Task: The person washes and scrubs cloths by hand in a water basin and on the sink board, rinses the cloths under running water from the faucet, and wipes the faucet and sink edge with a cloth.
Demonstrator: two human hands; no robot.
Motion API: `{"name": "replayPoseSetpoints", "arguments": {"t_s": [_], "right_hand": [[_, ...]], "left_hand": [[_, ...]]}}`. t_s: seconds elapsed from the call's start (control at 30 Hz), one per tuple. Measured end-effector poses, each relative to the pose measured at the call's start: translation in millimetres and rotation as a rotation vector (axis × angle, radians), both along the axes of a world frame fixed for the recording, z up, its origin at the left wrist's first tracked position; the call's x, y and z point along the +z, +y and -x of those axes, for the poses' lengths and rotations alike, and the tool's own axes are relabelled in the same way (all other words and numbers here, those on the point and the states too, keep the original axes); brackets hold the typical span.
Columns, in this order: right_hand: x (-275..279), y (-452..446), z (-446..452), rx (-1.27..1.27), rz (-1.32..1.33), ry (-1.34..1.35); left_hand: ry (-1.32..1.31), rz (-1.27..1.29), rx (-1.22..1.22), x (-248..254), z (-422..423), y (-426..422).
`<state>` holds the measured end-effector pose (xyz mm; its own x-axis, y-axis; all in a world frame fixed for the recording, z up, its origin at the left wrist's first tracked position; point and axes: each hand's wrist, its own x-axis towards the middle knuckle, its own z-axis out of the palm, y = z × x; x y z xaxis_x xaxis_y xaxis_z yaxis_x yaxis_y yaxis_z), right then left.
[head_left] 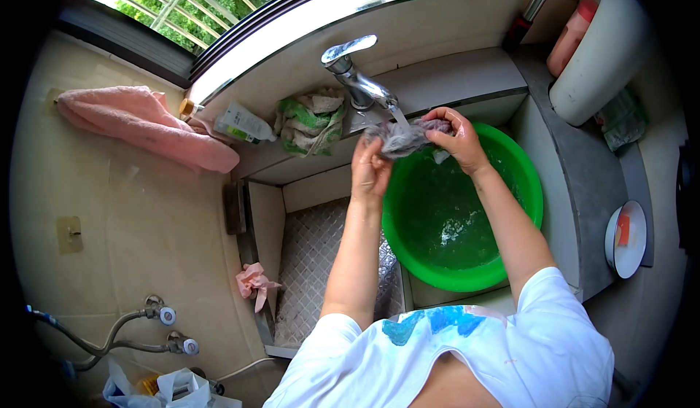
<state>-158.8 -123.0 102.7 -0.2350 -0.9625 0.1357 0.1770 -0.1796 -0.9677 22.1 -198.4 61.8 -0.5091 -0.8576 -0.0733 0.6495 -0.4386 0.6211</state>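
A wet grey cloth (403, 141) is stretched between my two hands under the chrome faucet (370, 89), and water runs onto it. My left hand (372, 166) grips its left end with bent fingers. At the other end, the fingers and thumb of my right hand (461, 140) pinch the cloth. Below sits a green plastic basin (474, 282) holding water, with bright ripples at its centre. Both hands are above the basin's far rim.
Left of the faucet lie a crumpled green-and-white rag (312, 122) and a white bottle (245, 125). A pink towel (146, 125) hangs on the left wall. A washboard-like textured slab (310, 262) fills the left sink section. On the right ledge, a white bowl (636, 251) tilts.
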Motion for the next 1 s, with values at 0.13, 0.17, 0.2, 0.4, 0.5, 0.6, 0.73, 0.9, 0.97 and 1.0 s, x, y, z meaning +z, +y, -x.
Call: {"name": "replayPoseSetpoints", "arguments": {"t_s": [0.13, 0.17, 0.2, 0.4, 0.5, 0.6, 0.73, 0.9, 0.97, 1.0], "right_hand": [[-7.8, -2.7, -13.3, 0.083, 0.049, -0.048], [-5.4, -3.3, -16.6, 0.123, 0.047, -0.064], [-5.1, -3.4, -17.4, 0.126, 0.046, -0.069], [-28.3, -0.4, -1.1, 0.153, -0.003, -0.234], [-29.1, 7.0, -8.5, 0.29, -0.338, -0.292], [-16.4, 9.3, -8.9, 0.299, -0.469, -0.301], [-23.3, -2.4, -5.6, 0.015, -0.106, -0.23], [-16.3, -3.4, 2.8, -0.004, -0.136, -0.232], [-33.7, -4.8, 1.9, -0.005, -0.211, -0.234], [-34.4, -6.6, 0.1, -0.003, -0.278, -0.234]], "left_hand": [[0.067, -0.089, -0.018, 13.3, 3.8, -2.3], [-0.055, -0.146, -0.047, 7.5, 6.5, -3.0], [-0.18, -0.206, -0.075, 3.1, 9.7, -1.2], [-0.03, -0.111, 0.113, 15.9, 8.1, 6.6], [0.057, -0.113, 0.089, 13.9, 7.6, 0.5], [0.212, -0.202, -0.15, 12.1, 9.9, 1.3], [-0.079, 0.054, -0.035, 26.8, 15.3, 16.4], [-0.252, -0.032, -0.02, 22.4, 17.5, 12.2], [-0.077, -0.105, 0.026, 24.0, 21.1, 15.4], [-0.076, -0.104, 0.027, 26.5, 24.5, 16.4]]}}
